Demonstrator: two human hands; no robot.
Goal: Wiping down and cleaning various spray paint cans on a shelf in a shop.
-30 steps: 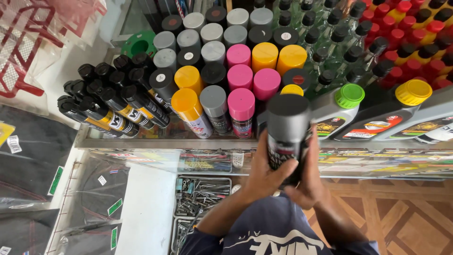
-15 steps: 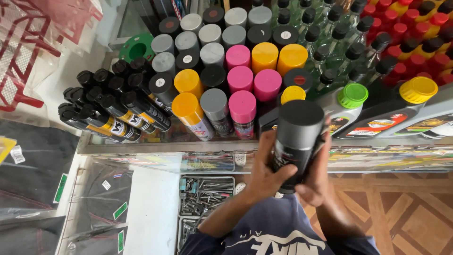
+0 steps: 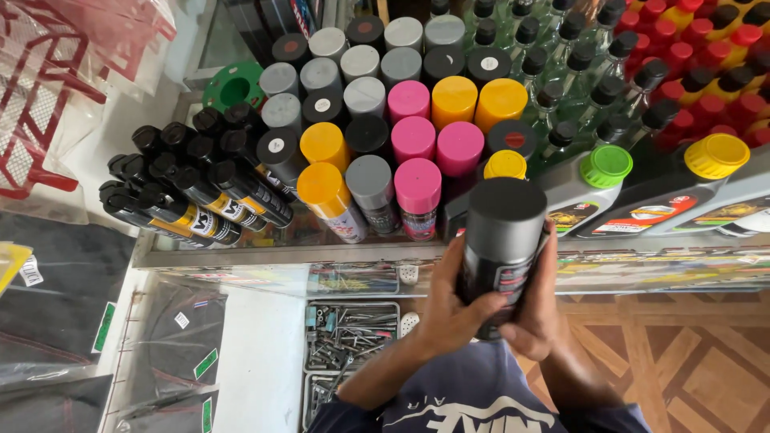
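**Black can held in both hands, in front of the shelf**

Black can (image 3: 501, 248) upright, held between both hands just in front of the shelf edge (image 3: 289, 255). Cap up, toward the camera; label partly hidden by fingers.

Left hand (image 3: 457, 309): closed on the can's left side, thumb lying across the front of the body, fingers wrapped behind.

Right hand (image 3: 536, 309): closed on the right side, fingers running up along the can wall, palm under the lower part. The can's base is hidden between the two palms.

Around it: rows of capped cans (image 3: 417, 140) on the shelf — grey, pink, yellow, black. Small black-capped bottles (image 3: 188, 188) lying at left. Oil jugs with a green cap (image 3: 606, 166) and a yellow cap (image 3: 716, 155) at right. Below the shelf, a tray of screws (image 3: 349, 337).
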